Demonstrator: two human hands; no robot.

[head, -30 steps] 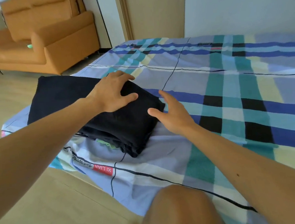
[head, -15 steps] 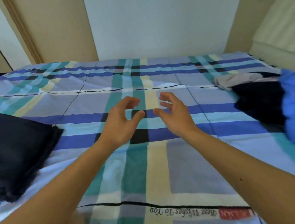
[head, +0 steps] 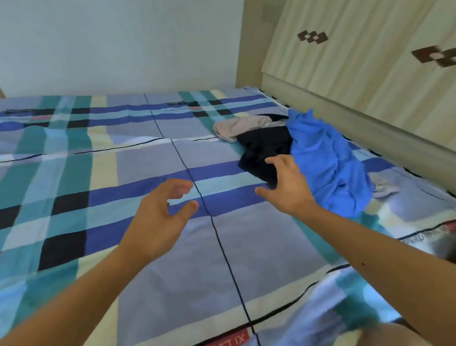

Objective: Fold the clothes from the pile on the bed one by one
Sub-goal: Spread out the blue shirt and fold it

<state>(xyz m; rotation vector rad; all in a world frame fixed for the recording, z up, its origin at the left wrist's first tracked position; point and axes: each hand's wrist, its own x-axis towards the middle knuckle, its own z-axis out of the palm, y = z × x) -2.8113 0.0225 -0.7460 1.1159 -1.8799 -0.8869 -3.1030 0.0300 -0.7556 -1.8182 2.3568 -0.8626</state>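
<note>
Both empty hands, left hand [head: 157,222] and right hand [head: 288,187], spread above the plaid bed [head: 139,166]; clothes pile [head: 301,148] lies beside the cream headboard [head: 363,74].

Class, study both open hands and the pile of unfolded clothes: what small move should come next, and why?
Probably the right hand closes on the black garment. That hand is empty, spread, and already at the garment's near edge; the left hand hovers empty over the bedsheet, and the blue garment lies farther right.
</note>
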